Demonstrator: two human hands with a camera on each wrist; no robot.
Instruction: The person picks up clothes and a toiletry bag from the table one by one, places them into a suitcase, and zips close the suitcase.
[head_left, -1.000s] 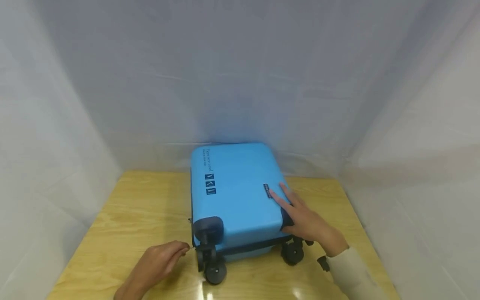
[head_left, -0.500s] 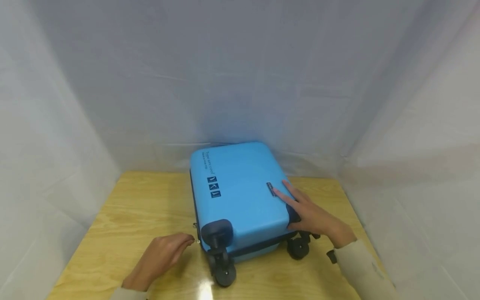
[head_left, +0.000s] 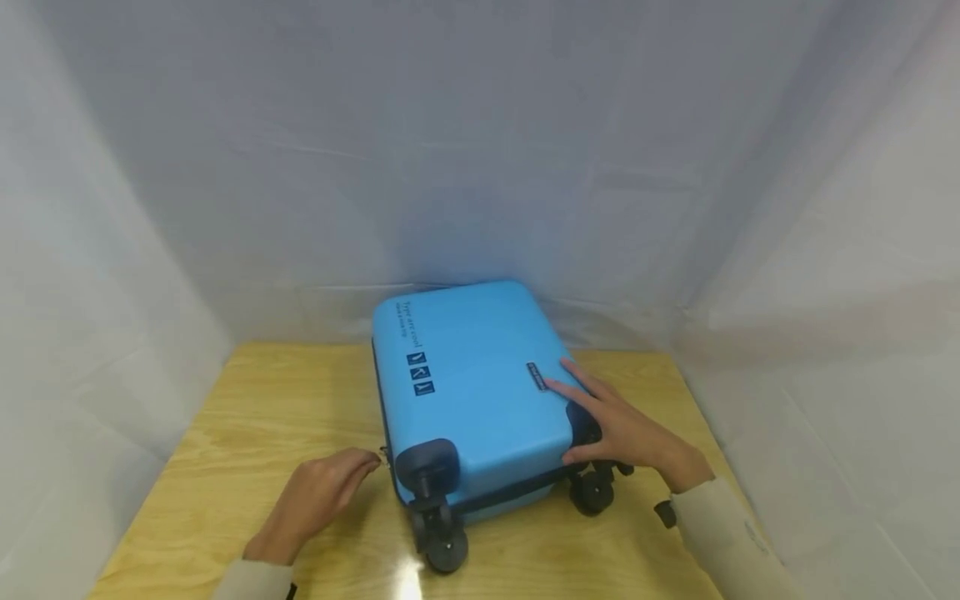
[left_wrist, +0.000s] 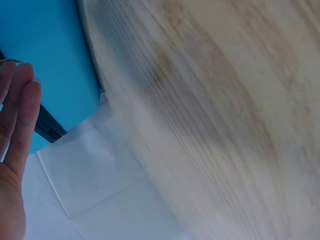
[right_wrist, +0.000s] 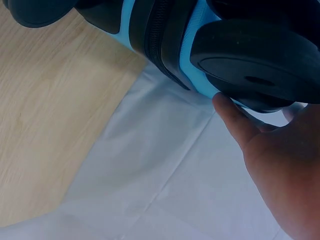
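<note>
Lying flat on the counter (head_left: 247, 417), long axis running away from the body, blue suitcase (head_left: 472, 392) just right of the left hand (head_left: 318, 496) pinching its zipper pull (head_left: 383, 454); right hand (head_left: 622, 429) spread flat over the near right corner.

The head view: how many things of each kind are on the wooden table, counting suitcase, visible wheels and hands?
Blue suitcase: 1
Black wheels in view, near left and near right: 2
Hands, left hand at the zipper pull, right hand flat on the suitcase corner: 2
Total: 5
</note>
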